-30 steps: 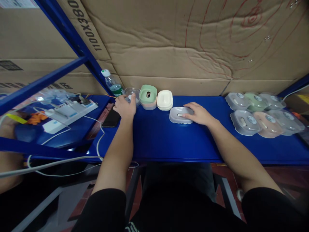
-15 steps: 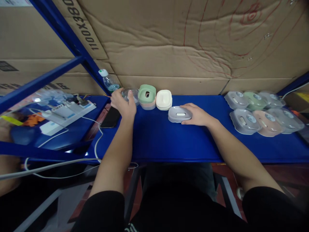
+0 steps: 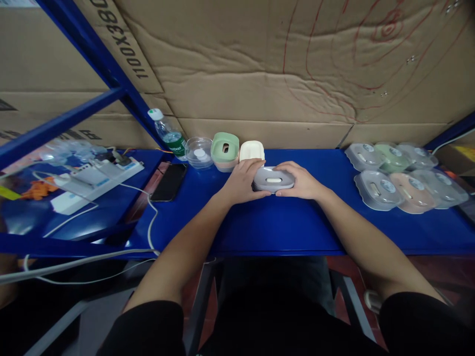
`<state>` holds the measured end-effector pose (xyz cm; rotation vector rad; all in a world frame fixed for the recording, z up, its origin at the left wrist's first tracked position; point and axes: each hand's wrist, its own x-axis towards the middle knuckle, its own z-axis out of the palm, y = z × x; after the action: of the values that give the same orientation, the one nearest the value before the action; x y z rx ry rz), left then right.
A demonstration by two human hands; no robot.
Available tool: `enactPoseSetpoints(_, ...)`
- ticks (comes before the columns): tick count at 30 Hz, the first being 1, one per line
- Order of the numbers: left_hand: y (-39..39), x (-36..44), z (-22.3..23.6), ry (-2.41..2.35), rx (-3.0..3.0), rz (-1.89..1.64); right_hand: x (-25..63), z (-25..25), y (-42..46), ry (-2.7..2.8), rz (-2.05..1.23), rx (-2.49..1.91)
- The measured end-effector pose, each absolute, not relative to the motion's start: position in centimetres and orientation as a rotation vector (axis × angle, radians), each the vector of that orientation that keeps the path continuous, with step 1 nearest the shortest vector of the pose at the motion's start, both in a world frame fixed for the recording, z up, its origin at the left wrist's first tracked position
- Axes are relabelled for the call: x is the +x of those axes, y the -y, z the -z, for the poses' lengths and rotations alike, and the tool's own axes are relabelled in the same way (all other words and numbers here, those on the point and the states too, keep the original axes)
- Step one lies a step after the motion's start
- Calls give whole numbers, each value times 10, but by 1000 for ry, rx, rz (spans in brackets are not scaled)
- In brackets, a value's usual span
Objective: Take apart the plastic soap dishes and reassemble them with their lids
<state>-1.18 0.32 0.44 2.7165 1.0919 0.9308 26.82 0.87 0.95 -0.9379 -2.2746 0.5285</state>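
Behind our blue metal desk (image 3: 319, 227), the brown cardboard panel (image 3: 260, 94) reads "1100X380". We grip the grey oval plastic box (image 3: 273, 180) between our left hand (image 3: 245, 182) and right hand (image 3: 302, 181), above the desk's middle. Open blue surface lies between it and the front edge, and rightward to the clear-covered packs (image 3: 378, 190). Our green-labelled clear bottle (image 3: 171, 137) shows "estbon".
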Motion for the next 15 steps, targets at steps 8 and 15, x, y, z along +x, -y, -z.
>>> enactPoseSetpoints(8, -1, -13, -11, -982, 2761, -828, 264, -7, -8, 2172, -609, -950)
enactPoseSetpoints(15, -2, -13, -10, -949, 2734, -875, 263, -6, -8, 1927, -746, -1040)
